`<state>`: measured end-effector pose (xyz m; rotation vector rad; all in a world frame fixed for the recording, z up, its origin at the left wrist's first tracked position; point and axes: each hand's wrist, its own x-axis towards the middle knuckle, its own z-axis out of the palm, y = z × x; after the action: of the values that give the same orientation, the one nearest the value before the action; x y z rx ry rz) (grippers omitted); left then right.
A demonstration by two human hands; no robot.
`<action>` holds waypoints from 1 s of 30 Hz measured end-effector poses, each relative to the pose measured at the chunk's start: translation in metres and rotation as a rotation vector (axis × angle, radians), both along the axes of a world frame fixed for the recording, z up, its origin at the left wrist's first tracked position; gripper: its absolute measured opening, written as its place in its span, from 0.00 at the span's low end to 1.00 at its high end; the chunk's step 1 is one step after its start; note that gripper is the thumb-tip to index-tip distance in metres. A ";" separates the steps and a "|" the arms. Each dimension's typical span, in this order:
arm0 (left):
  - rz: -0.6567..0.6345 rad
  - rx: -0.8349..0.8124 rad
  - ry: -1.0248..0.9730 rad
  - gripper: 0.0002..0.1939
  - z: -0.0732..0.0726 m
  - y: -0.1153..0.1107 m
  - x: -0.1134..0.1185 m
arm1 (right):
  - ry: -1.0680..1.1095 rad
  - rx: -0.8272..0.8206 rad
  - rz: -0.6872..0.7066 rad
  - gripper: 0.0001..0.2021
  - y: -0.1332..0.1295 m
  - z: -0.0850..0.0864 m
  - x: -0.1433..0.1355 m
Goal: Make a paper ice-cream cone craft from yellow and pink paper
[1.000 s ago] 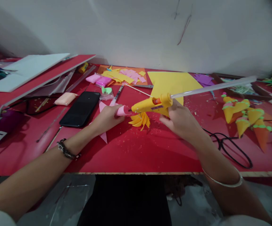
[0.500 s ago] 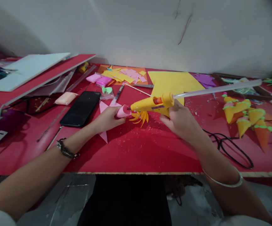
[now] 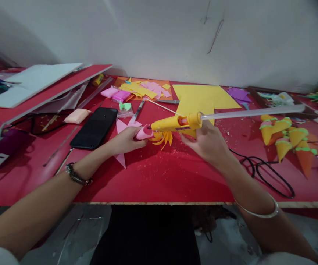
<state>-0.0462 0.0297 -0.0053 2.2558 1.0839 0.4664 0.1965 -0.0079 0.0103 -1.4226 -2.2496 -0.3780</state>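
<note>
My left hand [image 3: 127,140] is closed round a rolled pink paper cone [image 3: 143,133], its open end facing right. A yellow hot glue gun [image 3: 175,123] is gripped in my right hand [image 3: 211,145], with a long clear glue stick [image 3: 255,111] jutting from its back. The gun's nozzle is at the mouth of the cone; whether it touches the paper I cannot tell. Just below the nozzle, a fringed yellow paper piece [image 3: 164,140] shows on the red table [image 3: 159,180]. Part of a pink paper sheet [image 3: 121,160] lies beneath my left hand.
A black phone [image 3: 94,128] lies left of my left hand. Yellow sheets [image 3: 197,97] and paper scraps [image 3: 139,87] are behind. At right are small yellow and orange cones [image 3: 284,149] and a looped black cord [image 3: 274,178]. Boards [image 3: 37,82] are stacked at back left.
The glue gun has shifted slightly left and tipped more level, its nozzle closer into the cone's mouth. My left hand and the cone have barely moved.
</note>
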 end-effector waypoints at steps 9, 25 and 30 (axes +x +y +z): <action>-0.018 -0.057 0.000 0.16 -0.003 0.002 -0.001 | 0.010 0.000 0.046 0.18 0.000 0.000 0.001; -0.020 -0.075 0.004 0.14 -0.002 0.002 -0.001 | 0.030 0.062 0.050 0.17 0.003 -0.005 0.002; -0.011 -0.042 0.011 0.14 -0.003 0.002 -0.001 | 0.037 0.121 0.034 0.20 0.004 -0.004 0.003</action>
<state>-0.0475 0.0320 -0.0079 2.2286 1.0756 0.4233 0.1991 -0.0043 0.0060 -1.3174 -2.1800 -0.4646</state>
